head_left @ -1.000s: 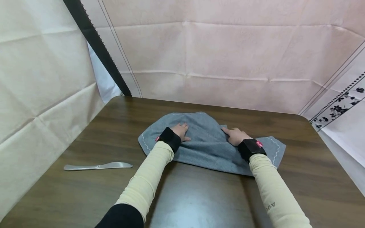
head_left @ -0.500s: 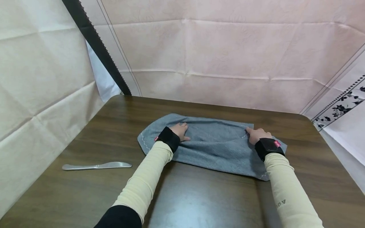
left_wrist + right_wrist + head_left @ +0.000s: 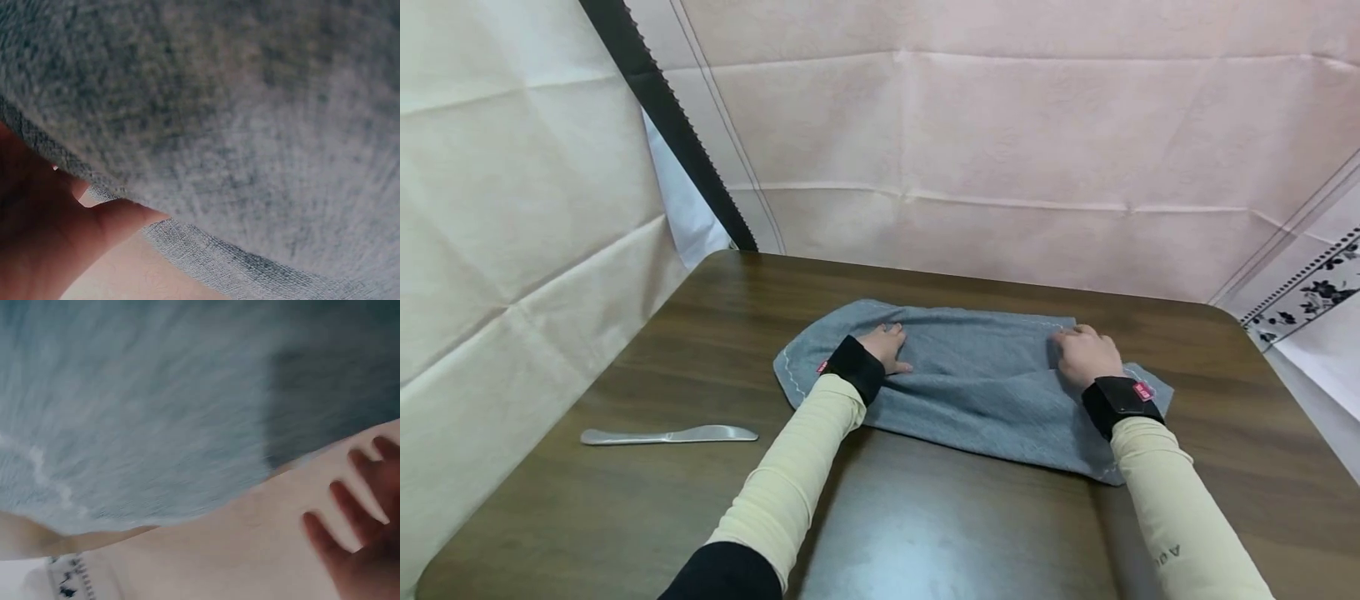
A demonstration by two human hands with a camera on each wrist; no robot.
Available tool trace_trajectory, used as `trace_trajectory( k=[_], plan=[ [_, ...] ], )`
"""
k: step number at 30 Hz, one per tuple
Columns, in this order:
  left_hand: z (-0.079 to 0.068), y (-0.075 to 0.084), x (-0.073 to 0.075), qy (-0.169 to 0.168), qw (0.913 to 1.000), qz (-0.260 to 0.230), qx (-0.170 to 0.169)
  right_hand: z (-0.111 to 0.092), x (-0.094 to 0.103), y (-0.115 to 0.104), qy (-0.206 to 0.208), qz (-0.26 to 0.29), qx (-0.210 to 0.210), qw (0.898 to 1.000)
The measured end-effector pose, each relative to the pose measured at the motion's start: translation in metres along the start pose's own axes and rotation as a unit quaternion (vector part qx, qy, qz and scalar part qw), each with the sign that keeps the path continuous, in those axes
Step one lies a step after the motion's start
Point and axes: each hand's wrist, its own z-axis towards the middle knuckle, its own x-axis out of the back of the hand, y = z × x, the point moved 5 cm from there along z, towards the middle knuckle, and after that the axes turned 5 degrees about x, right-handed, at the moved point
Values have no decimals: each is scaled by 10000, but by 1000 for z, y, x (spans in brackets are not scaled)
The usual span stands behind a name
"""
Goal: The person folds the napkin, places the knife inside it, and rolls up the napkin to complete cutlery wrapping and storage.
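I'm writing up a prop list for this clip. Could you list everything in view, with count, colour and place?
Wooden table: one, brown, across the lower view
Cloth: one, blue-grey, white-stitched, on the table
Table knife: one, silver, left of the cloth
Backdrop sheeting: count unclear, cream to pale pink, behind and left
Jagged-edged strip: one, black, upper left
Floral band: one, black on white, far right
Sleeves: two, cream, forearms
Dark sleeve: one, black, left arm
Wristbands: two, black, red-tagged
Left grip: one, bare, on the cloth's left part
Right grip: one, bare, at the cloth's right part
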Motion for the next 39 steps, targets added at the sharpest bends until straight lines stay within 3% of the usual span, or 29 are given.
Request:
trace_trajectory(
  k=[4,11,14,16,18,20,21,23,24,26,29,34,39],
  plan=[
    [2,-2,1,60,10000,-44,63,4,0,-16,75,252,327,9991],
    [2,-1,-7,-138,9996,-206,102,6,-17,-7,-567,24,-287,9980],
    [2,-3,-9,-237,9985,-435,-236,7,-24,-1,-795,154,-417,9958],
    [1,-10,-4,-11,9951,-808,-577,7,-27,0,-909,275,-469,9944],
    [-1,-21,6,461,9897,-1131,-750,7,-28,0,-986,336,-497,9933],
    [-4,-39,18,1273,9845,-1103,-497,7,-28,-1,-1035,333,-526,9927],
    [-7,-49,23,1660,9805,-1038,-176,6,-28,-2,-1060,316,-536,9924],
    [-13,-73,30,2133,9703,-848,759,5,-27,-3,-1097,294,-580,9918],
    [-17,-84,31,2193,9646,-775,1241,5,-26,-4,-1118,290,-599,9915],
    [-24,-104,30,1980,9556,-770,2042,4,-24,-5,-1153,278,-626,9910],
    [-30,-123,24,1261,9543,-1036,2502,4,-22,-6,-1167,249,-640,9908],
    [-28,-131,18,635,9620,-1562,2146,4,-21,-4,-1123,203,-631,9915],
    [-25,-129,17,65,9697,-1594,1851,5,-21,-3,-1111,232,-643,9915]
  ],
)
